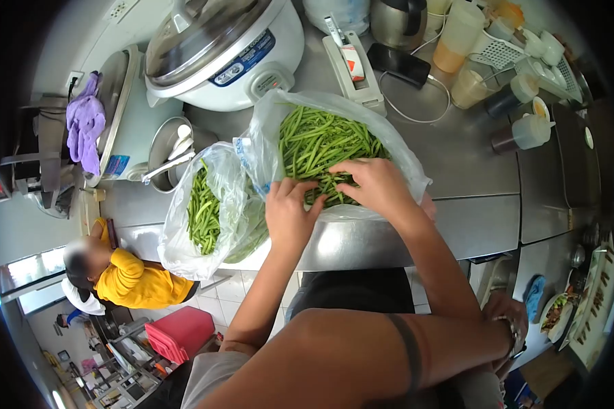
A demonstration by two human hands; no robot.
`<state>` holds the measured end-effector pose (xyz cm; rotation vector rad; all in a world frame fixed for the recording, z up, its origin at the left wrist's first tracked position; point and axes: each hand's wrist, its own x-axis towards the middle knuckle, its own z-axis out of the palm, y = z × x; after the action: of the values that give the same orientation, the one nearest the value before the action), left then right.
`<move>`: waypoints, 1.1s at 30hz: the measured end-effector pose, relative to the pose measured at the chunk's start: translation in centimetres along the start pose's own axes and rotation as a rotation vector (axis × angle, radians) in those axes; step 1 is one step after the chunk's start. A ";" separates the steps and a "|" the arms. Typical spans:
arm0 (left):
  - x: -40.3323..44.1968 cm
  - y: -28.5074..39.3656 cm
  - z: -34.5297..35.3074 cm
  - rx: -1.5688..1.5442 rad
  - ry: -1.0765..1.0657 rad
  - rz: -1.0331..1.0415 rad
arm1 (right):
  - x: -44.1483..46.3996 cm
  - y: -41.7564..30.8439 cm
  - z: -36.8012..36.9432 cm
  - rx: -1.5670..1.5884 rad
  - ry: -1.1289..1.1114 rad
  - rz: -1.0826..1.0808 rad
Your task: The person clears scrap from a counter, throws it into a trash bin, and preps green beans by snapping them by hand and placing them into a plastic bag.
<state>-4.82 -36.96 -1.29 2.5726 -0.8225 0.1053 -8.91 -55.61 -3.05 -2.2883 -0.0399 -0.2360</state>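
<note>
Cut green beans (331, 140) fill a large clear plastic bag (262, 126) that lies open on the steel counter. My left hand (290, 206) is at the near edge of the beans, fingers curled and thumb below, with bean pieces at its fingertips. Opposite it, my right hand (375, 185) bends its thumb and fingers around beans in the same bag. Only a small gap separates the two hands. To the left, a second plastic bag (179, 228) holds more green beans (203, 211). Which single beans the fingertips grip is partly hidden.
A rice cooker (245, 75) and metal pot (158, 146) with utensils stand behind the bags. A phone (399, 65), cable and sauce bottles (532, 131) are at right. Another person's arm (361, 344) crosses close below me. A person in yellow (136, 281) is left.
</note>
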 end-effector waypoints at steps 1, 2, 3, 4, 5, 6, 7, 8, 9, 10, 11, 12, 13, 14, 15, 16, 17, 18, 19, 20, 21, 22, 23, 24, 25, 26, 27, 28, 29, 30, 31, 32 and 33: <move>-0.1 -0.4 0.2 0.000 -0.019 -0.017 | 0.0 -0.1 -0.3 -0.005 -0.022 0.008; -0.3 -0.8 0.2 0.005 -0.038 -0.037 | -0.1 -0.4 -0.5 -0.005 -0.046 0.015; -0.4 -0.8 0.5 -0.002 -0.029 -0.053 | 0.2 -0.8 -0.7 -0.004 -0.070 0.017; -0.4 -0.9 0.5 -0.007 -0.027 -0.037 | 0.3 -1.1 -1.0 0.004 -0.102 0.025; -0.2 -0.8 0.6 -0.015 -0.023 -0.018 | 0.4 -1.4 -1.6 0.007 -0.133 0.033; -0.1 -0.7 0.7 -0.025 -0.021 0.001 | 0.5 -1.5 -2.1 0.011 -0.163 0.045; -0.1 -0.6 0.8 -0.057 -0.002 -0.014 | 0.6 -1.5 -2.7 0.018 -0.146 0.016; 0.1 -0.4 0.9 -0.090 0.018 -0.025 | 0.6 -1.5 -3.5 0.005 -0.145 0.016; 0.3 -0.2 0.8 -0.123 0.037 -0.032 | 0.4 -1.5 -4.4 -0.007 -0.140 0.017; 0.5 0.0 0.6 -0.182 0.047 -0.052 | 0.3 -1.7 -5.4 -0.019 -0.136 0.018; 0.6 0.2 0.1 -0.237 0.060 -0.076 | 0.4 -2.1 -6.5 0.000 -0.184 0.111; 0.8 0.3 -0.4 -0.291 0.071 -0.106 | 0.6 -2.6 -7.5 0.023 -0.238 0.203; 1.1 0.6 -1.0 -0.327 0.083 -0.088 | 0.9 -2.9 -7.7 0.048 -0.301 0.292; 1.4 0.7 -1.6 -0.331 0.087 -0.051 | 1.2 -3.3 -7.1 0.090 -0.323 0.293; 2.0 0.7 -2.1 -0.337 0.089 -0.010 | 1.5 -3.8 -6.3 0.132 -0.342 0.298; 2.7 0.7 -2.4 -0.347 0.094 0.038 | 2.0 -4.2 -5.7 0.168 -0.353 0.303; 3.2 0.5 -2.6 -0.334 0.087 0.060 | 2.7 -4.3 -5.2 0.226 -0.317 0.280; 3.6 0.3 -2.8 -0.321 0.078 0.079 | 3.5 -4.4 -4.7 0.285 -0.283 0.259; 3.8 0.0 -2.9 -0.312 0.065 0.098 | 4.1 -4.3 -4.2 0.343 -0.249 0.244; 4.0 -0.2 -2.8 -0.332 0.083 0.106 | 4.5 -4.0 -4.0 0.395 -0.217 0.231; 4.1 -0.4 -2.7 -0.350 0.105 0.108 | 5.1 -4.5 -5.1 0.447 -0.301 0.254; 4.1 -0.7 -2.8 -0.360 0.129 0.110 | 5.3 -4.6 -5.6 0.437 -0.368 0.284; 4.1 -0.9 -2.9 -0.382 0.126 0.120 | 5.5 -4.3 -6.2 0.427 -0.428 0.305; 4.1 -1.0 -3.0 -0.387 0.129 0.101 | 5.7 -4.1 -6.9 0.415 -0.486 0.329; 3.9 -1.0 -2.9 -0.397 0.126 0.084 | 5.7 -4.3 -7.5 0.342 -0.553 0.436; 4.0 -0.9 -2.8 -0.406 0.126 0.073 | 5.3 -4.2 -7.5 0.390 -0.484 0.485; 4.2 -0.9 -2.7 -0.415 0.122 0.072 | 4.6 -4.0 -7.0 0.445 -0.415 0.528; 4.2 -0.9 -2.6 -0.417 0.116 0.068 | 3.8 -3.9 -6.1 0.506 -0.350 0.570; 4.1 -1.2 -2.6 -0.418 0.112 0.062 | 3.2 -3.7 -5.0 0.624 -0.295 0.580; 4.0 -1.4 -2.9 -0.404 0.100 0.076 | 2.7 -3.7 -4.1 0.693 -0.273 0.557; 4.0 -1.2 -3.0 -0.399 0.090 0.091 | 2.2 -3.7 -3.6 0.753 -0.248 0.537; 4.2 -1.1 -3.0 -0.393 0.086 0.110 | 2.1 -3.7 -3.4 0.809 -0.221 0.510; 4.2 -1.3 -2.9 -0.393 0.088 0.139 | 2.4 -4.5 -4.1 0.823 -0.302 0.519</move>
<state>-0.49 -36.97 1.69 2.1292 -0.8896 0.0874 -7.65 -55.84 3.37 -1.4278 0.2544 0.3448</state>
